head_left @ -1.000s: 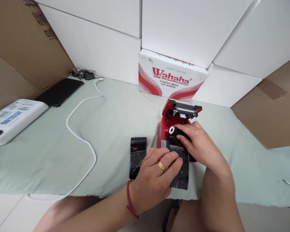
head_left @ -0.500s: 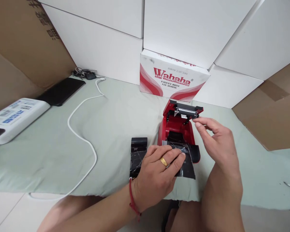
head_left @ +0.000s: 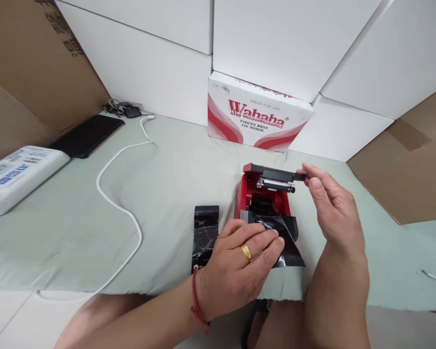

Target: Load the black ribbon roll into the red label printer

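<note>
Presumably lid positioning: right hand (head_left: 336,208) grasping raised lid (head_left: 276,173) of red device (head_left: 242,196) on table (head_left: 167,194); left hand (head_left: 236,266) pressing black film (head_left: 292,257), its grip's closure indeterminable. Next move calls for flat, aligned film.

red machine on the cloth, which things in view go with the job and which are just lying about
In use:
- red machine, its lid at the right hand
- black sheet under the left hand
- black strip beside it, probably

Lying about:
- keys
- black phone
- white cable
- Wahaha box
- white device
</note>
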Action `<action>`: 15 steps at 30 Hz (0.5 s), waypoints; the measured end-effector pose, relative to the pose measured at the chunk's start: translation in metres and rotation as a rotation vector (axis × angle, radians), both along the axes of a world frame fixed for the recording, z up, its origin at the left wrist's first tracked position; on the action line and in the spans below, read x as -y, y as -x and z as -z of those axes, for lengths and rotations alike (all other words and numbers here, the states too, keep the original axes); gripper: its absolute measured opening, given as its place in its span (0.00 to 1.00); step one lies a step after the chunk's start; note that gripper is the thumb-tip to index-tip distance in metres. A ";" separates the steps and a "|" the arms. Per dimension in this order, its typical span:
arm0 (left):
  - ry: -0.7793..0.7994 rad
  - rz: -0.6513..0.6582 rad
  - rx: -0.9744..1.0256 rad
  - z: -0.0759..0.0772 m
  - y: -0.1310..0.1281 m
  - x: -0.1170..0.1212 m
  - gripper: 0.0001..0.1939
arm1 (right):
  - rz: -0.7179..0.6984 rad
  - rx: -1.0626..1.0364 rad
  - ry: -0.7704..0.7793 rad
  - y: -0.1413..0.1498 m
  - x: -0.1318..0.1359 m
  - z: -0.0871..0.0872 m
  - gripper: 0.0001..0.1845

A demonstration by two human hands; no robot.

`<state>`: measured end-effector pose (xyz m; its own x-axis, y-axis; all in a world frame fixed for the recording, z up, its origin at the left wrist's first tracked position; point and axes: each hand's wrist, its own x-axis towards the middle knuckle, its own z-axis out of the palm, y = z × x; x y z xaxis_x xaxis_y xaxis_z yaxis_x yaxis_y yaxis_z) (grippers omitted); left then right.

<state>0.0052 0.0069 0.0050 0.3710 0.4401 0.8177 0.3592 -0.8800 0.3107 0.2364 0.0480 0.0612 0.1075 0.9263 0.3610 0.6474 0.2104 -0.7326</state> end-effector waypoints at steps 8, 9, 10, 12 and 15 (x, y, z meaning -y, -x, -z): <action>0.035 0.044 0.059 -0.007 0.013 -0.007 0.19 | -0.209 0.395 0.284 -0.007 0.041 -0.017 0.18; 0.067 0.016 0.078 -0.008 0.016 -0.009 0.20 | -0.204 0.419 0.295 -0.007 0.043 -0.017 0.20; 0.111 -0.032 0.096 -0.008 0.018 -0.013 0.21 | -0.200 0.441 0.297 -0.006 0.045 -0.016 0.21; 0.211 -0.146 0.107 -0.005 0.023 -0.020 0.28 | -0.208 0.477 0.295 -0.005 0.048 -0.014 0.22; 0.305 -0.201 0.011 0.003 0.027 -0.032 0.41 | -0.191 0.529 0.297 -0.003 0.050 -0.013 0.25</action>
<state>-0.0220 0.0393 0.0020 0.2443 0.7276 0.6411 0.5108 -0.6585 0.5527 0.2394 -0.0020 0.0737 -0.1922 0.9803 0.0447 0.9088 0.1950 -0.3689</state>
